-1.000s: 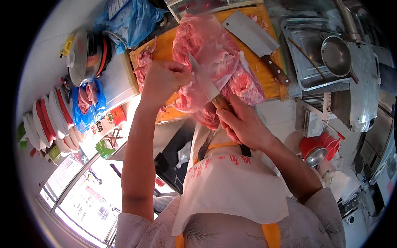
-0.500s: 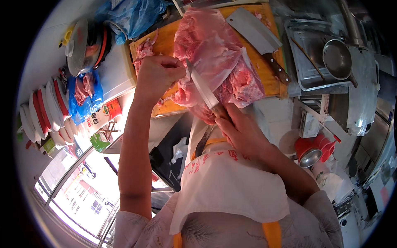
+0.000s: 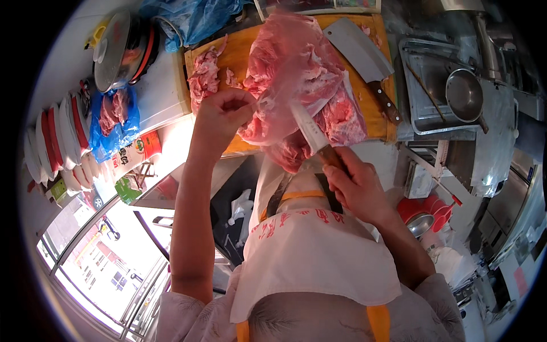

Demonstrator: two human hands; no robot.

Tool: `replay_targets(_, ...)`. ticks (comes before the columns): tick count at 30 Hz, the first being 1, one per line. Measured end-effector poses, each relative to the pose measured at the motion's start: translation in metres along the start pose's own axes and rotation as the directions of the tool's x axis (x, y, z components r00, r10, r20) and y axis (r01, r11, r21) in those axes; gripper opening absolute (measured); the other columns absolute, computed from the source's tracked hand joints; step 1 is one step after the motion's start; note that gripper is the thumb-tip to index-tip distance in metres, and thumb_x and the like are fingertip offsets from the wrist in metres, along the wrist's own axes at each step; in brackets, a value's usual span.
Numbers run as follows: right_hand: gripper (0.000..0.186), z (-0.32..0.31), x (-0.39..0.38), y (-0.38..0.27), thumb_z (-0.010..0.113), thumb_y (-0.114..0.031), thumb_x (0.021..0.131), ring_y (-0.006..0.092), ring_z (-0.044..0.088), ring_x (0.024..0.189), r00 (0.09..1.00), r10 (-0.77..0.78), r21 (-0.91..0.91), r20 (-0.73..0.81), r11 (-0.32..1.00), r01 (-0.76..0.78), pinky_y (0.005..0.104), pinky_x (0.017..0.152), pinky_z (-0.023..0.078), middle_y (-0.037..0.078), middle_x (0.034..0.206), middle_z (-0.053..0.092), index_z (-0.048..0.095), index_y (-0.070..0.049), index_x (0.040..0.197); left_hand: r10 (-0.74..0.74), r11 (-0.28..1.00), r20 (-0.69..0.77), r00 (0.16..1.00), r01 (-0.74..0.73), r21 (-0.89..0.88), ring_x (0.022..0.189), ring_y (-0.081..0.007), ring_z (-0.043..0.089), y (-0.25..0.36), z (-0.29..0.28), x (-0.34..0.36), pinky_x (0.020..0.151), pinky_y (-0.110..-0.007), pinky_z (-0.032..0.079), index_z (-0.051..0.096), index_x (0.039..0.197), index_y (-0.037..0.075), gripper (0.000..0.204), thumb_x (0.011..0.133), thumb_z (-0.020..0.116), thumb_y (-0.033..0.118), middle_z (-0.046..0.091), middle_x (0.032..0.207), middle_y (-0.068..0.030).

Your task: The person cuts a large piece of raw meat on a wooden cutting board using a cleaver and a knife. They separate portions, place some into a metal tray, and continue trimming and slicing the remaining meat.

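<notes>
A large slab of raw meat (image 3: 290,60) lies across the wooden cutting board (image 3: 370,111), its near end hanging over the front edge. My left hand (image 3: 222,117) is closed in a pinch at the meat's left edge, seemingly on a thin pale layer of it. The fingertips partly hide what they grip. In my right hand (image 3: 356,179) is a knife (image 3: 309,126) with a wooden handle, held by that handle. Its blade points up and left, with the tip at the meat's surface. Trimmed meat scraps (image 3: 204,75) lie left of the slab.
A cleaver (image 3: 360,50) rests on the board's right side. Further right, a metal tray (image 3: 419,117) holds a ladle-like pan (image 3: 463,96). To the left are a lidded pot (image 3: 117,54) and meat pieces on a blue bag (image 3: 131,128). Red containers (image 3: 436,211) stand low on the right.
My right hand and the knife have moved right and slightly nearer to me. My left hand stays pinched at the meat's left edge. The whole view has shifted a little.
</notes>
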State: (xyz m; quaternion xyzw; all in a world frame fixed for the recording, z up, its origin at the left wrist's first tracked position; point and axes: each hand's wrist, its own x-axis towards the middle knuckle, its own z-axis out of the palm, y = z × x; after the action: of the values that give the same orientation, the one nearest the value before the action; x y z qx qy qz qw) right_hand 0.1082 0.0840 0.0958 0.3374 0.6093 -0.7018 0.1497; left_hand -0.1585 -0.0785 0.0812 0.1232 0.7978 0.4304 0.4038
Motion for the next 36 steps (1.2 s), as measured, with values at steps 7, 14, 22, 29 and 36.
replay_targets(7, 0.019, -0.001, 0.013, -0.008, 0.061, -0.018, 0.111, 0.0062, 0.054, 0.064, 1.0, 0.0, 0.24, -0.017, 0.971, 0.004, 0.0284, 0.057, 0.045, 0.001, 0.076, 0.06, 0.061, -0.002, 0.12, 0.297, 0.905, -0.055, 0.953, -0.263, 0.334, 0.09, -0.0137, 0.069, -0.006, 0.031, 0.01, 0.083, -0.029, 0.057, 0.074, 0.109, 0.001, 0.022, 0.09, 0.083, 0.007, 0.074, 0.099, -0.0042)
replay_targets(14, 0.023, 0.003, 0.018, -0.003, 0.061, -0.019, 0.111, 0.0065, 0.056, 0.063, 1.0, -0.001, 0.172, -0.029, 0.985, 0.006, 0.0289, 0.057, 0.047, 0.001, 0.076, 0.061, 0.061, -0.003, 0.128, 0.393, 0.83, -0.061, 0.918, -0.326, 0.452, 0.078, -0.0177, 0.07, -0.003, 0.04, 0.016, 0.076, -0.032, 0.057, 0.071, 0.095, 0.001, 0.019, 0.079, 0.081, 0.003, 0.072, 0.087, -0.0087)
replay_targets(22, 0.029, 0.003, 0.029, -0.003, 0.061, -0.022, 0.11, 0.0149, 0.061, 0.067, 0.999, -0.036, 0.08, 0.03, 0.996, 0.033, 0.0361, 0.064, 0.051, 0.007, 0.079, 0.063, 0.059, -0.002, 0.131, 0.382, 0.838, -0.133, 0.915, -0.282, 0.467, 0.071, -0.0111, 0.065, 0.0, 0.044, 0.008, 0.069, -0.028, 0.053, 0.069, 0.09, 0.001, 0.018, 0.075, 0.079, 0.001, 0.069, 0.078, -0.0044)
replay_targets(29, 0.024, 0.005, 0.049, 0.001, 0.062, -0.021, 0.11, 0.0138, 0.058, 0.066, 0.981, -0.177, -0.07, 0.078, 0.981, 0.183, 0.034, 0.061, 0.048, 0.006, 0.081, 0.06, 0.058, -0.003, 0.125, 0.3, 0.935, -0.2, 0.933, -0.246, 0.254, 0.073, -0.0057, 0.061, -0.011, 0.042, 0.004, 0.069, -0.025, 0.052, 0.068, 0.09, -0.001, 0.014, 0.081, 0.078, 0.0, 0.068, 0.079, -0.0005)
replay_targets(36, 0.023, 0.014, 0.029, 0.012, 0.061, -0.02, 0.109, 0.0176, 0.062, 0.072, 0.974, -0.22, -0.176, 0.061, 0.958, 0.227, 0.039, 0.069, 0.051, 0.008, 0.08, 0.06, 0.056, -0.002, 0.122, 0.216, 0.957, -0.246, 0.945, -0.155, 0.244, 0.075, -0.0051, 0.06, -0.015, 0.038, -0.01, 0.07, -0.023, 0.051, 0.067, 0.091, -0.001, 0.013, 0.082, 0.077, -0.003, 0.066, 0.081, 0.0006)
